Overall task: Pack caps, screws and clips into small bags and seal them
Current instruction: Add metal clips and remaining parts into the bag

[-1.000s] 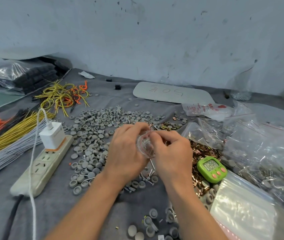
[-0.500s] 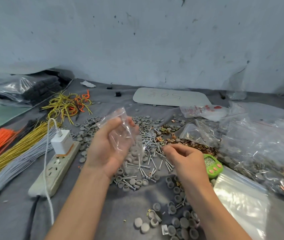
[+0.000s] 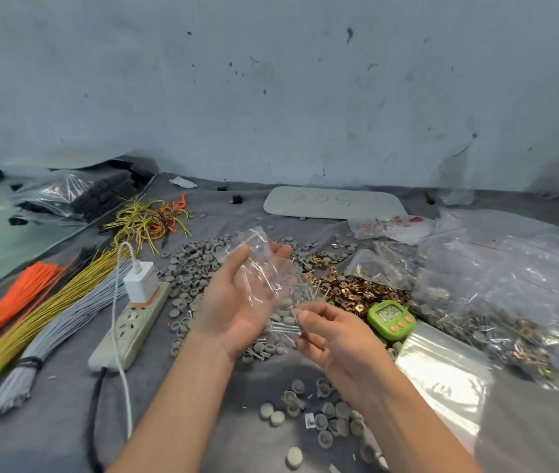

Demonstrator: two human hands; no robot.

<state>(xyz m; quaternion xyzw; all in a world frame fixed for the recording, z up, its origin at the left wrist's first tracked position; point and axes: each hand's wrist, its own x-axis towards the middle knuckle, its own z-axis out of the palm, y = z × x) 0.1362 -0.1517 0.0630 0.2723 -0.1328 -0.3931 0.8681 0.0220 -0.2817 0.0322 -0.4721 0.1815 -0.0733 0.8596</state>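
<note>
My left hand (image 3: 233, 302) is raised palm up over the table and holds a small clear bag (image 3: 261, 268) loosely between thumb and fingers. Just below the bag, my right hand (image 3: 336, 339) pinches a few silver screws (image 3: 283, 327) that point left toward the bag's lower end. Grey caps (image 3: 196, 268) lie in a wide pile behind and under my hands, with more caps (image 3: 332, 418) near the front edge. Copper clips (image 3: 356, 291) are heaped to the right. Loose screws on the cloth are mostly hidden by my hands.
A green timer (image 3: 391, 319) sits right of my right hand. A power strip (image 3: 131, 322) with a white charger (image 3: 140, 283) lies on the left, beside orange, yellow and grey wire bundles (image 3: 49, 319). Large filled plastic bags (image 3: 510, 285) and flat zip bags (image 3: 442, 380) crowd the right.
My hands have parted. The left one lifted the bag and turned palm up. The right one dropped to the pile and came up pinching screws near the bag.
</note>
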